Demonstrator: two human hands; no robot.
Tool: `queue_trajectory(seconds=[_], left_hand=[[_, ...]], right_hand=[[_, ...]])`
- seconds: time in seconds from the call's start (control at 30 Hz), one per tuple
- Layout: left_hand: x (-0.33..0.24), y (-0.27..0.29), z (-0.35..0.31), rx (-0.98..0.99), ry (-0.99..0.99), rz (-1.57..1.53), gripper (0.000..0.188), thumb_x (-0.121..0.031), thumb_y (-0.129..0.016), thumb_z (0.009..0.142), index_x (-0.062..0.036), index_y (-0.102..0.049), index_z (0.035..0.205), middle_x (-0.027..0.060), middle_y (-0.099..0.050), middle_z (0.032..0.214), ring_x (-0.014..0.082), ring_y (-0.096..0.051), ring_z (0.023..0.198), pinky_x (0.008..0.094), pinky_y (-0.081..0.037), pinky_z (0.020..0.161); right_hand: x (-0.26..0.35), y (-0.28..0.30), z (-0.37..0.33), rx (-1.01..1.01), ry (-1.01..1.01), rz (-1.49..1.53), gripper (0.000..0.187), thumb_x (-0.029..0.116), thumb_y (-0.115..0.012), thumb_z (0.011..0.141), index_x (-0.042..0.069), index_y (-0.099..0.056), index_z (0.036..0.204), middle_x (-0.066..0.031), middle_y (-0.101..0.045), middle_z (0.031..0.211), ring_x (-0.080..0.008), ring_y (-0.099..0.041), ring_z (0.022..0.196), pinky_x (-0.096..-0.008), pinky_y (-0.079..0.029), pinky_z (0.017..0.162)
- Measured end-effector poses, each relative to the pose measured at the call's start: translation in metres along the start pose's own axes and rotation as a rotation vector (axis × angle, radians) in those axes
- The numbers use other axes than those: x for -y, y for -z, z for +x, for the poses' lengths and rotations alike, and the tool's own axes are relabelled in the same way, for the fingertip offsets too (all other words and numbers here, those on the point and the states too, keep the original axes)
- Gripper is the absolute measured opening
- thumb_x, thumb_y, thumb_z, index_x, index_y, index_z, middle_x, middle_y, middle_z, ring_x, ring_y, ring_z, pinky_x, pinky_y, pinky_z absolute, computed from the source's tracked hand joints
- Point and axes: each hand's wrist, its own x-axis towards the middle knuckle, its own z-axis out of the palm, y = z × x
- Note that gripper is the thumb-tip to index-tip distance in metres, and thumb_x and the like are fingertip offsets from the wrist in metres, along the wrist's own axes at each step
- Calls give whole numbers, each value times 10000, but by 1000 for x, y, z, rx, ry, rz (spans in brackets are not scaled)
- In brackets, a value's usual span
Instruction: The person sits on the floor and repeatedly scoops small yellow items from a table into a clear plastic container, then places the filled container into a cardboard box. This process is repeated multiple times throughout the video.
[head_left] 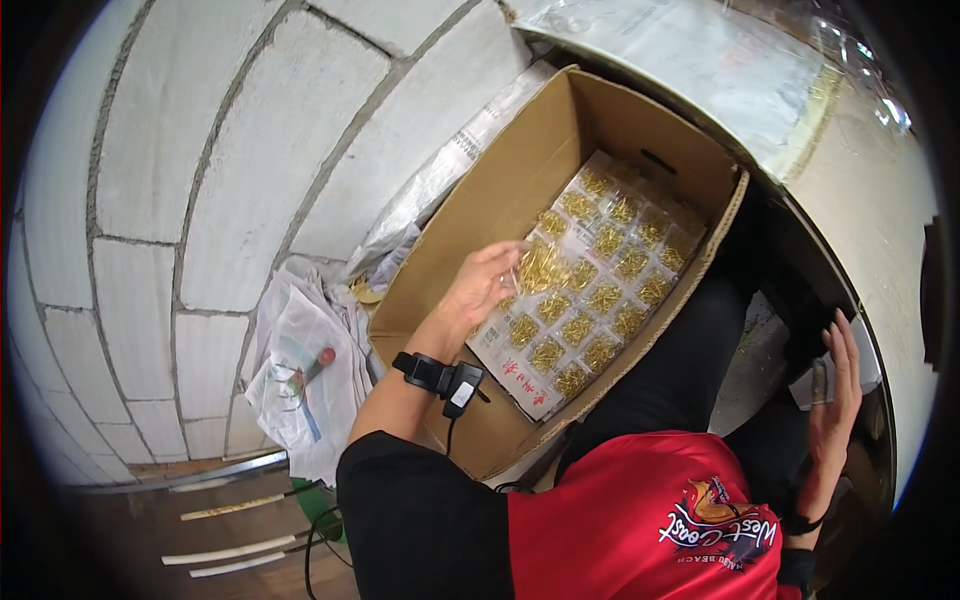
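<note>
My left hand point(482, 287) reaches into a large cardboard box point(520, 155), its fingers closed on a small clear plastic bag of gold-coloured screws point(540, 267). Beneath it, several similar bags of screws point(603, 296) lie in rows on a printed paper sheet point(510, 372). A black strap with a small device point(445, 380) sits on my left wrist. My right hand point(838, 385) is raised beside the edge of a table at the right, its fingers stretched out and holding nothing.
A pale tabletop point(860, 215) curves along the right, with clear plastic film point(690, 65) at its far end. White block wall point(270, 140) rises on the left. Crumpled white plastic bags point(305, 375) lie between wall and box. A cable point(450, 437) hangs from the wrist device.
</note>
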Motion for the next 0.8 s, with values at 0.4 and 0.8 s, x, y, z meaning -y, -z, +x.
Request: queue_trajectory(seconds=[0.4,0.8], left_hand=[[198,99,-19,-182,764,201,136,-81,-511,916,-52,-602,1012,56,-630,965,170,-562,757,342,-516,663],[270,129,-36,33,825,341,103,-67,-549,872,-27,-614,941,50,-580,835,194,-616,729,351,-555,652]], right_hand=[[-23,8,-14,-5,-227,-184,427,10,-465,941,67,-435,1363,-117,-491,1359,-253,-575,1131,-340,-442,938],[-12,6,-7,200,-343,-122,337,64,-451,954,50,-520,1283,-143,-498,1340,-285,-502,1221,-391,-409,1017]])
